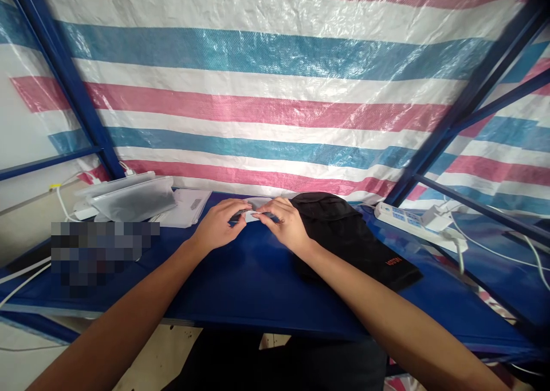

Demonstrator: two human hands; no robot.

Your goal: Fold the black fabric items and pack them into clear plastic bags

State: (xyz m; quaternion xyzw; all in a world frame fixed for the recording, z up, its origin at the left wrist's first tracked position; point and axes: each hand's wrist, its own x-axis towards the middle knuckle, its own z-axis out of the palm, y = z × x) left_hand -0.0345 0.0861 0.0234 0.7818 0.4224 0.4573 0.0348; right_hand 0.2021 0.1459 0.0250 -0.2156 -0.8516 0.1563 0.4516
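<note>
Bare forearms (141,296) lead to left hand (221,224) and right hand (286,220), both nearly closed, pinching a small white paper (250,216).
It sits between the two, black cloth (335,230) beside the right hand; light, even pressure should keep it flat. Its long axis seemingly runs hand to hand; facing unclear.

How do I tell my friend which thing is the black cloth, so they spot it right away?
Find the blue table in front of the striped sheet. Look between the person's right hand and the white power strip. The black cloth is there, set apart by its dark color and small orange letters.
</note>
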